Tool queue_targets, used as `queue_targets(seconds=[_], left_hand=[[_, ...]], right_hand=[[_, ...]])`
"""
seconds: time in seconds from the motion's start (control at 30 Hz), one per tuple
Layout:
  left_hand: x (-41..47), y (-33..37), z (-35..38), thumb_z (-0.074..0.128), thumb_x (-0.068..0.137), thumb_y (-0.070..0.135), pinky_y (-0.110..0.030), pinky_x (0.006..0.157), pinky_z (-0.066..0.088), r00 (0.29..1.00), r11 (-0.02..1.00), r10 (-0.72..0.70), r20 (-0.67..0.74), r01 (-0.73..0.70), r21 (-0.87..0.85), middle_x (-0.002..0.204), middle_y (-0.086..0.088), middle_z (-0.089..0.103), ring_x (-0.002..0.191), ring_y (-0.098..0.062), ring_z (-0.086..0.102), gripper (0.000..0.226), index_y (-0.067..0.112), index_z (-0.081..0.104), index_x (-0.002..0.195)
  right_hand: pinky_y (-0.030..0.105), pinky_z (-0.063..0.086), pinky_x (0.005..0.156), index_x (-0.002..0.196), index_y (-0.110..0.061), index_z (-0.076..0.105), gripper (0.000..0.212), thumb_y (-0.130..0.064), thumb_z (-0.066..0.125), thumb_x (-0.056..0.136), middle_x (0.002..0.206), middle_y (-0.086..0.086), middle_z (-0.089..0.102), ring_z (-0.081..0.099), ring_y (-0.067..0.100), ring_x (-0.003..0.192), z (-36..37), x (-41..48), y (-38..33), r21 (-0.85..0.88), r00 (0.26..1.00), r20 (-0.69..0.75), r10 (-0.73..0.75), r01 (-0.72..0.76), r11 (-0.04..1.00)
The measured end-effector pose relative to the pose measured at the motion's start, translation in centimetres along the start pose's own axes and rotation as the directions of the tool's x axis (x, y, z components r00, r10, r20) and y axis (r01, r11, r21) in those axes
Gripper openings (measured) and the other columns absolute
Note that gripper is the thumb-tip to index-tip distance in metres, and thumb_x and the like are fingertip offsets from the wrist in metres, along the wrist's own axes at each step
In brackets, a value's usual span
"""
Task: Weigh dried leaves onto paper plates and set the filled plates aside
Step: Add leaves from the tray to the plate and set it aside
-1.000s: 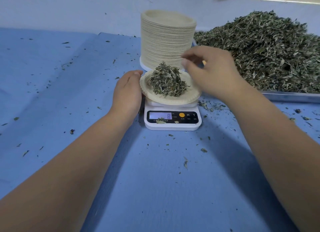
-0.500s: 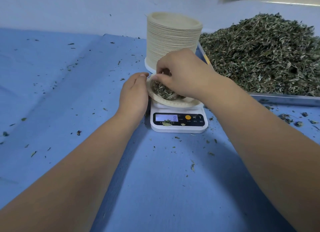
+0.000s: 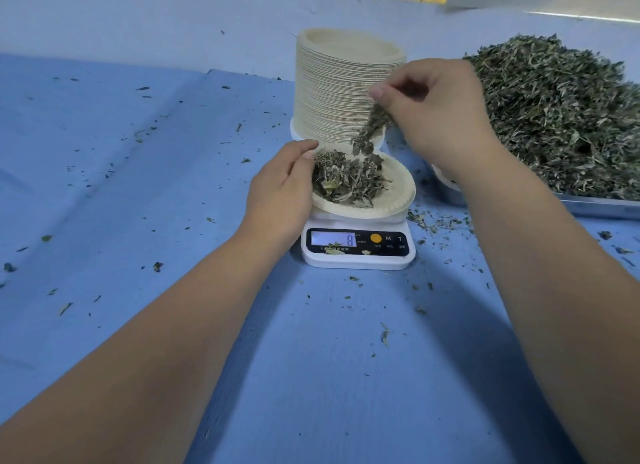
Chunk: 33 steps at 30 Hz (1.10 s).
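Blue cloth [image 3: 138, 186]; right hand [image 3: 440, 113] aloft with leaves [image 3: 370, 127], left hand [image 3: 280, 189] against plate [image 3: 398, 196].

The right hand [image 3: 440, 117] has lifted a pinch of leaves [image 3: 370, 129] off the plate [image 3: 398, 193].

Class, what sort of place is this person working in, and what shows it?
Probably a small herb or tea packing bench: a digital scale bearing a filled paper plate, a tall stack of plates behind it, and a metal tray heaped with dried leaves.
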<state>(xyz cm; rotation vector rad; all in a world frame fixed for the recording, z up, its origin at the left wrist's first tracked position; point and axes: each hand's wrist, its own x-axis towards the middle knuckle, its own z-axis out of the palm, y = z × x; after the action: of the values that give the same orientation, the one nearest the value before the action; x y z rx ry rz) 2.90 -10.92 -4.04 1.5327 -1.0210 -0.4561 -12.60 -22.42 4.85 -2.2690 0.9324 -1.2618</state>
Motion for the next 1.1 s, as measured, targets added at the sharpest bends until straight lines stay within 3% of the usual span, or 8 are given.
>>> queue_targets(seconds=[0.13,0.23,0.33,0.43,0.53,0.83,0.97,1.1], left_hand=[[-0.2,0.0,0.2,0.043,0.108,0.032,0.012,0.083,0.019,0.998,0.998,0.026,0.057,-0.029,0.053,0.156,0.016,0.045,0.129,0.021,0.04,0.037,0.039,0.063,0.138],[-0.4,0.3,0.4,0.045,0.107,0.03,0.012,0.086,0.014,0.995,0.992,0.054,0.088,-0.063,0.106,0.164,0.01,0.036,0.145,0.007,0.027,0.037,0.039,0.062,0.139],[-0.6,0.6,0.4,0.045,0.107,0.029,0.009,0.091,0.014,0.991,0.984,0.086,0.098,-0.1,0.148,0.163,0.009,0.037,0.145,0.008,0.022,0.037,0.04,0.063,0.138],[-0.7,0.7,0.2,0.045,0.107,0.032,-0.015,0.109,0.016,0.991,0.975,0.094,0.097,-0.111,0.193,0.166,0.009,0.032,0.152,0.0,0.022,0.036,0.044,0.064,0.136],[-0.7,0.7,0.2,0.045,0.107,0.034,-0.019,0.114,0.013,0.99,0.971,0.084,0.111,-0.107,0.216,0.166,0.012,0.029,0.153,-0.001,0.02,0.037,0.044,0.061,0.139],[-0.4,0.1,-0.2,0.051,0.105,0.036,-0.017,0.116,0.023,0.999,0.994,0.045,0.003,-0.045,0.096,0.162,0.013,0.038,0.143,0.009,0.032,0.035,0.037,0.064,0.138],[-0.1,0.0,-0.9,0.056,0.099,0.042,-0.008,0.098,0.03,0.994,0.996,0.067,-0.086,-0.061,0.062,0.156,0.011,0.048,0.11,0.035,0.039,0.021,0.046,0.075,0.108],[0.2,-0.1,-0.7,0.049,0.094,0.04,-0.03,0.117,0.039,0.993,0.999,-0.01,-0.12,0.005,-0.037,0.14,0.019,0.06,0.133,0.008,0.047,0.037,0.04,0.072,0.124]], right_hand=[[0.024,0.047,0.059,0.083,-0.023,0.077,0.01,-0.03,0.075,0.09,0.068,-0.009,0.068,0.054,0.003,0.059,-1.5,0.0,3.0,0.155,0.975,-0.168,0.149,-0.123,0.98],[0.029,0.049,0.06,0.078,-0.026,0.075,0.014,-0.032,0.074,0.09,0.063,-0.012,0.064,0.054,0.008,0.058,-3.3,0.3,5.8,0.212,0.92,-0.274,0.279,-0.225,0.951],[0.03,0.052,0.063,0.077,-0.026,0.072,0.02,-0.04,0.069,0.092,0.064,-0.016,0.06,0.055,0.005,0.06,-4.9,0.0,8.9,0.013,0.88,-0.367,0.301,-0.318,0.948],[0.032,0.051,0.075,0.086,-0.025,0.071,0.023,-0.044,0.062,0.096,0.075,-0.01,0.064,0.063,0.017,0.077,-5.3,-0.8,11.2,-0.298,0.916,-0.246,0.316,-0.382,0.875],[0.03,0.045,0.075,0.091,-0.028,0.067,0.014,-0.036,0.058,0.098,0.087,-0.006,0.066,0.06,0.017,0.078,-4.9,-1.2,11.5,-0.391,0.934,-0.137,0.331,-0.358,0.848],[0.002,0.039,0.071,0.099,-0.026,0.075,0.012,-0.025,0.063,0.094,0.08,-0.023,0.062,0.055,-0.014,0.073,-0.5,-1.9,6.2,-0.227,0.999,0.011,0.051,-0.047,0.973],[0.012,0.043,0.071,0.104,-0.034,0.071,0.024,-0.052,0.058,0.094,0.086,-0.028,0.063,0.056,-0.014,0.08,0.5,-2.3,3.6,-0.238,0.973,0.231,0.003,0.053,0.97],[0.018,0.042,0.07,0.112,-0.031,0.069,0.031,-0.053,0.051,0.099,0.09,-0.027,0.062,0.054,-0.01,0.078,0.6,-2.8,2.3,-0.259,0.96,0.28,-0.001,0.076,0.963]])
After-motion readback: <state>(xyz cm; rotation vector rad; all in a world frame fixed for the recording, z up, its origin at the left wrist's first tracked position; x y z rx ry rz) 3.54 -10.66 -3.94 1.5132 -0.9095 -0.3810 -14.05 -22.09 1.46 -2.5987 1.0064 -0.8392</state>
